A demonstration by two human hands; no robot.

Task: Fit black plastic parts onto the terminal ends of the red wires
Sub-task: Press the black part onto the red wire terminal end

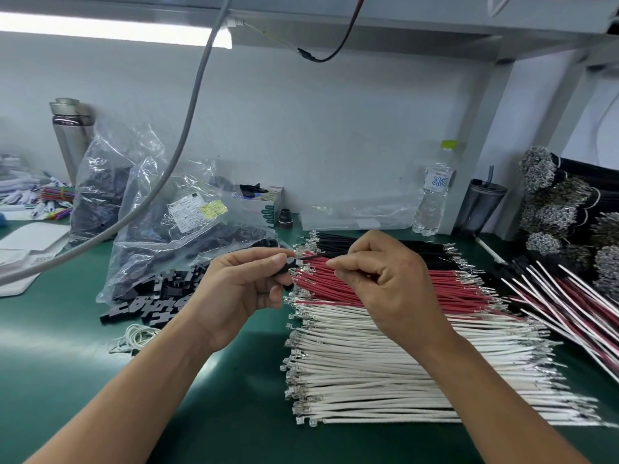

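Insertion is the step in hand: left hand (241,289) pinches a small black plastic housing (288,264), right hand (382,279) pinches a thin wire (318,256) aimed at it, above the row of red wires with metal terminals (385,289) on the green desk (67,363). Best keep terminal and slot in line, pushing straight until seated.

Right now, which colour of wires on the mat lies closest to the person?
The white wires. They fill the near part of the green mat; the red wires lie beyond them and the black wires farthest back.
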